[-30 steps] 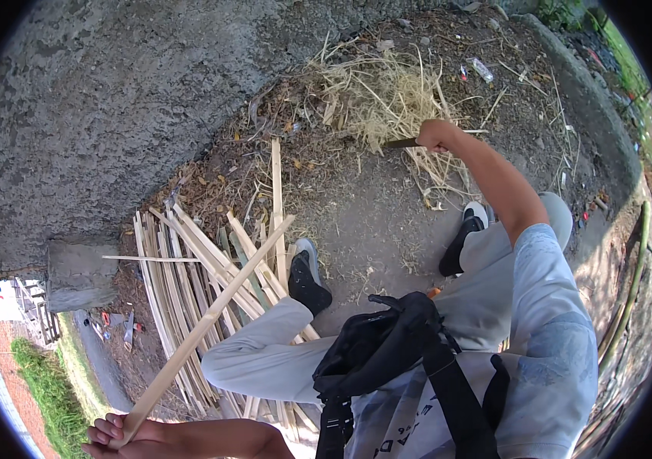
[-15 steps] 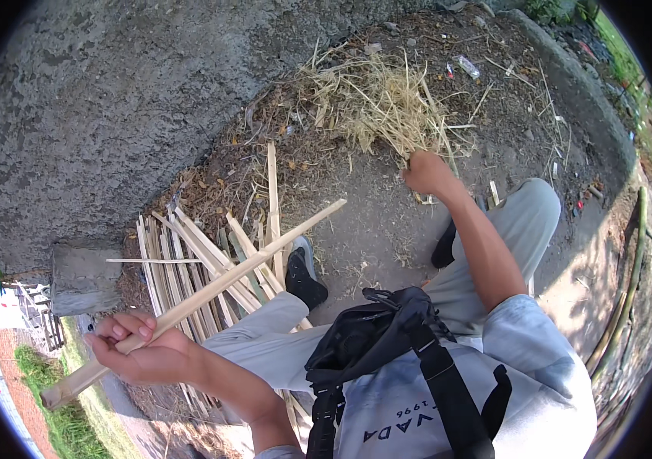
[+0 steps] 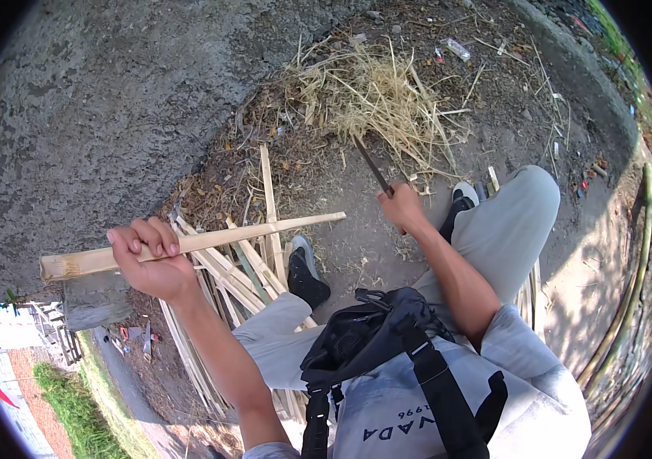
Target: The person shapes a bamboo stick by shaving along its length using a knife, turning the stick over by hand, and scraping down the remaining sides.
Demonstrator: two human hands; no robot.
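Observation:
My left hand [image 3: 159, 264] is closed around a pale split bamboo strip [image 3: 253, 232], near its wider end. The strip lies almost level across the view, its narrow end toward the middle. In my closed right hand [image 3: 402, 208] is a knife [image 3: 372, 165] with a long, dark, narrow blade. Its tip points up and left, at the near edge of a heap of straw-coloured shavings [image 3: 375, 96]. Blade and strip are apart. Below the strip, a pile of split bamboo strips [image 3: 238, 277] lies on the ground beside my left leg.
A rough grey concrete wall [image 3: 119, 99] rises at the left. My bent knees and dark shoes [image 3: 307, 279] frame the ground ahead, and a black bag [image 3: 364, 336] hangs at my front. Long poles [image 3: 635, 268] lie at the right. Small litter [image 3: 458, 50] lies beyond the shavings.
My left hand has risen, bringing the strip from a steep slant to nearly level. The right hand has drawn back from the shavings, to the left and nearer, and the knife blade now shows.

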